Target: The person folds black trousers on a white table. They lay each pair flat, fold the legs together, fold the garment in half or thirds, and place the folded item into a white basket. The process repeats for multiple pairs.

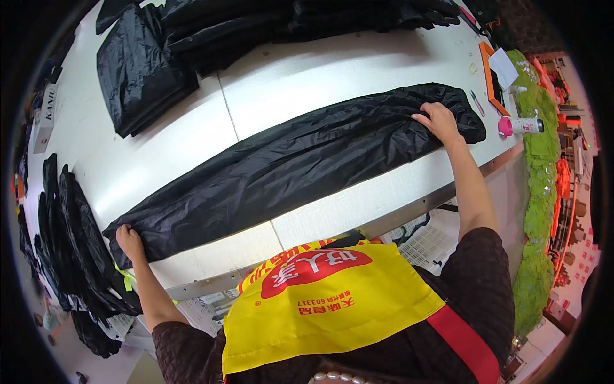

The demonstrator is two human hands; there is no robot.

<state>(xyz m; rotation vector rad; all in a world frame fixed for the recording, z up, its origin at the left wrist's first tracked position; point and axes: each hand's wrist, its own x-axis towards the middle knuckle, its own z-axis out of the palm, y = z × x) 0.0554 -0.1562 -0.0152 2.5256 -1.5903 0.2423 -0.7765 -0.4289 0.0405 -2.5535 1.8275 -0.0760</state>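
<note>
Step, judged: the long black fabric (294,163) is being straightened end to end; it lies across the near part of the worktop (281,83). Left hand (130,242) rests on its left end, right hand (441,123) near its right end, thumb apart from the fingers; cannot tell whether either grips. Next move likely calls for even tension, wrinkles smoothed.

Surface: pale, seamed; folded black pile (144,70) at far left, orange-edged tray (494,86) and bottle (521,126) at right. Room: green material (540,211) beyond the right edge.
</note>
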